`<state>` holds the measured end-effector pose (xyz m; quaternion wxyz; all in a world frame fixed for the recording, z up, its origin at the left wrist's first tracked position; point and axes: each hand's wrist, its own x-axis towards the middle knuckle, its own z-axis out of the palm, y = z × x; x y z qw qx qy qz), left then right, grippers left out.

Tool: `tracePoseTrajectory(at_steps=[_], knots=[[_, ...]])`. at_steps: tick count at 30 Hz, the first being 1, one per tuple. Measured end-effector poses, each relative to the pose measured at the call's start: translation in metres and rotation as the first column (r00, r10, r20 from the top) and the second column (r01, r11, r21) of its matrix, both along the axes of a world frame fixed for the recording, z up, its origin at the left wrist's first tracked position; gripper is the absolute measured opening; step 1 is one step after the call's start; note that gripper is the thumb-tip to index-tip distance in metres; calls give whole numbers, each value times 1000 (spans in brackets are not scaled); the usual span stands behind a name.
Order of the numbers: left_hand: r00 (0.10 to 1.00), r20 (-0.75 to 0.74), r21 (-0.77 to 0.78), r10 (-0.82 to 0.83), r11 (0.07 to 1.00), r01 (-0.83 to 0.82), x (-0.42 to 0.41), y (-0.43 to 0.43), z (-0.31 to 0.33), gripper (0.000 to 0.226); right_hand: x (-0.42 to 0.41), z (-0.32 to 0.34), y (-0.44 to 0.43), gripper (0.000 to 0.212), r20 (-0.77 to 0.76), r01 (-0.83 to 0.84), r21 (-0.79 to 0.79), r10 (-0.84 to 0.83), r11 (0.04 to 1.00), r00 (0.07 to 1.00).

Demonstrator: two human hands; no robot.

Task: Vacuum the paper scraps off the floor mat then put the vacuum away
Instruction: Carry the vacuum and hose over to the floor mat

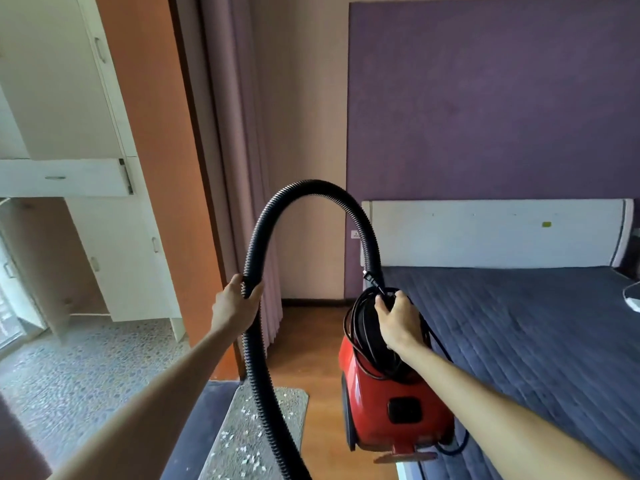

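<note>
A red canister vacuum hangs in the air over the wooden floor beside the bed. My right hand grips its top, where a black power cord is wound in loops. The black ribbed hose arches up from the vacuum and drops down on the left. My left hand holds that hose at about the height of my right hand. Below lies a grey floor mat strewn with several white paper scraps.
A bed with a dark blue quilted cover and a white headboard fills the right. Purple curtains hang in the corner. White cupboards and an open drawer stand on the left above a pebble-patterned floor.
</note>
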<state>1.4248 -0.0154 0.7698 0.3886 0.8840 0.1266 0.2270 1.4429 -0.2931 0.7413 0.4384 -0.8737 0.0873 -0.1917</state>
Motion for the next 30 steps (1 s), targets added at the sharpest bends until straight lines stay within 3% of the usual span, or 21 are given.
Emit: tracePoseTrajectory(at_steps=[13, 30], knots=[[997, -71, -51, -11, 999, 7, 186, 9, -27, 32, 167, -31, -9, 23, -70, 2, -34, -4, 999, 998], [986, -162, -1, 27, 1000, -27, 465, 40, -47, 36, 443, -40, 21, 30, -70, 2, -10, -3, 1000, 998]])
